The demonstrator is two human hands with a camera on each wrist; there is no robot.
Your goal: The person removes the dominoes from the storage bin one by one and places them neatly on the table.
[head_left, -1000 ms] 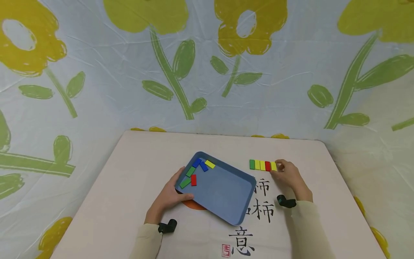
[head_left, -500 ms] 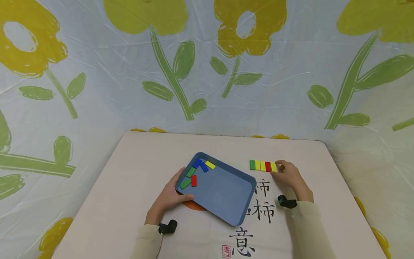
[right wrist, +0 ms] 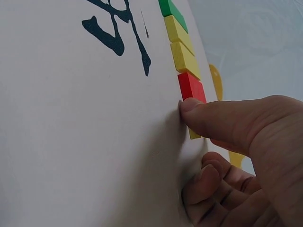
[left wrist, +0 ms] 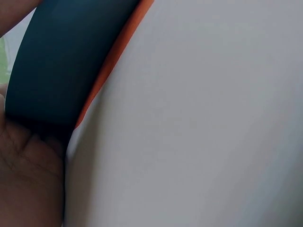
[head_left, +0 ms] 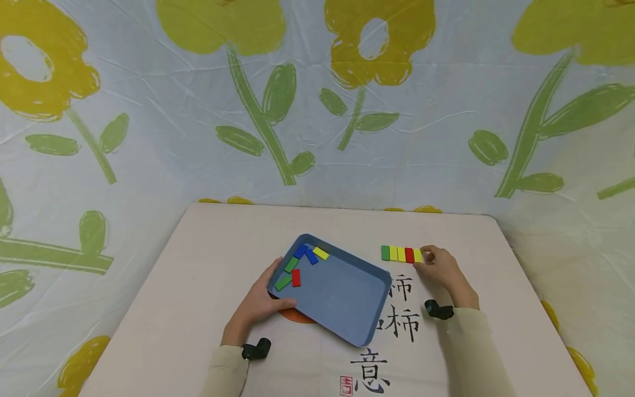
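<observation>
My left hand [head_left: 258,302] grips the left corner of a blue rectangular tray [head_left: 337,300], thumb over the near rim. In the left wrist view, the tray's dark side wall [left wrist: 57,66] rests against the palm. Several green, blue and yellow blocks and a red block [head_left: 296,278] lie at the tray's left end. My right hand [head_left: 445,271] pinches a yellow block [head_left: 418,256] at the right end of a row on the table. Leftward from it run a red block [head_left: 409,255], two yellow ones and a green block [head_left: 385,253]. The thumb covers part of the held block in the right wrist view.
Black brush-written characters [head_left: 371,369] and a red seal print mark the pale table [head_left: 198,309]. An orange printed shape [head_left: 297,316] shows from under the tray's near edge. A flower-patterned cloth [head_left: 426,143] hangs behind the table and at both sides.
</observation>
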